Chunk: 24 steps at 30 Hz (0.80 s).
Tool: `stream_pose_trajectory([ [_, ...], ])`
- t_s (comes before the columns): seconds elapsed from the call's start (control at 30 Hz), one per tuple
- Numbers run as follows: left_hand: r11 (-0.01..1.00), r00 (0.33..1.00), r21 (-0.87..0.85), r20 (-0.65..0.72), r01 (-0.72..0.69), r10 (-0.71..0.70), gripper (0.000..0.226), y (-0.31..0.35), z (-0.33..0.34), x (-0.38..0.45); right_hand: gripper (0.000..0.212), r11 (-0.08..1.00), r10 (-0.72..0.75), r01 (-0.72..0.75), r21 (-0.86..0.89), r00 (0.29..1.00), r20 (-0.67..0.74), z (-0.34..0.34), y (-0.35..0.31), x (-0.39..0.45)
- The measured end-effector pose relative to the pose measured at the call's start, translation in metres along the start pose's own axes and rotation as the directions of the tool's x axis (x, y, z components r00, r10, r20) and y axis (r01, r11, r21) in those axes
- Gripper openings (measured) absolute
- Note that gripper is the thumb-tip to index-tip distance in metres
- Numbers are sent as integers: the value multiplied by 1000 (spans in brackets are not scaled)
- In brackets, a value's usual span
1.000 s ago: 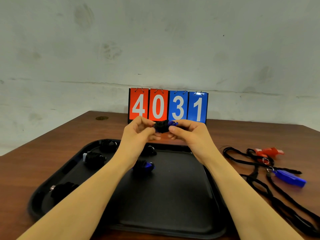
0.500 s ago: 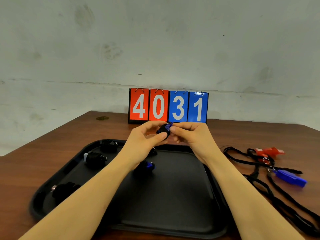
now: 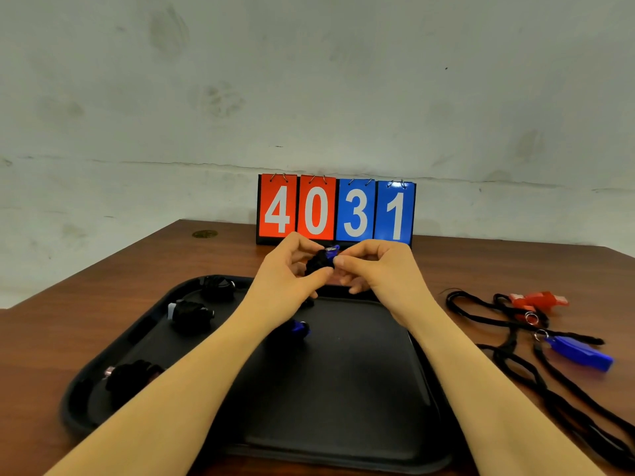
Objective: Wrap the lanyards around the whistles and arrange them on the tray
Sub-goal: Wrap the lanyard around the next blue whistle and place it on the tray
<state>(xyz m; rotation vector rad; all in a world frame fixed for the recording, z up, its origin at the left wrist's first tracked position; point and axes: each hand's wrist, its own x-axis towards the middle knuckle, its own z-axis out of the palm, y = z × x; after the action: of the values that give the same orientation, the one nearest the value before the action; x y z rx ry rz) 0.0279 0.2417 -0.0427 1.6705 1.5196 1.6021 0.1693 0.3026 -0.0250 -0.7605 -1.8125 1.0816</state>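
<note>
Both hands, left hand [image 3: 287, 269] and right hand [image 3: 376, 266], pinch a lanyard-wrapped blue whistle [image 3: 321, 261] above the tray's [image 3: 343, 407] far edge. Their fingers hide most of it; forearms cover some wrapped whistles.

Both my forearms are bare from frame bottom to wrist, no sleeves showing. Left hand [image 3: 285, 273] and right hand [image 3: 381, 269], over the tray [image 3: 343, 424]: short nails, slim fingers.
</note>
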Motion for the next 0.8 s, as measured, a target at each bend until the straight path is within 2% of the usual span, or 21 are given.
stream_pose_trajectory([
  [0.27,995,1000,-103,4,-11,12,37,2,0,-1,6,985,22,-22,170,1000,3,-1,-3,-1],
  [0.4,996,1000,-82,7,-19,19,34,1,0,-1,2,997,-55,53,-48,998,-42,1,-3,-2],
  [0.5,998,1000,-53,8,-15,16,29,0,0,-1,8,961,-150,126,-246,985,-84,5,-1,-2],
  [0.57,999,1000,-33,8,-12,13,27,-1,0,0,8,940,-181,148,-308,980,-82,6,0,-3],
  [0.63,999,1000,-30,-1,-14,14,27,-1,0,0,6,952,-169,141,-272,982,-85,7,0,-3],
  [0.8,999,1000,-42,-2,-13,13,26,1,0,0,11,993,-121,119,-23,987,-102,7,-3,-4],
])
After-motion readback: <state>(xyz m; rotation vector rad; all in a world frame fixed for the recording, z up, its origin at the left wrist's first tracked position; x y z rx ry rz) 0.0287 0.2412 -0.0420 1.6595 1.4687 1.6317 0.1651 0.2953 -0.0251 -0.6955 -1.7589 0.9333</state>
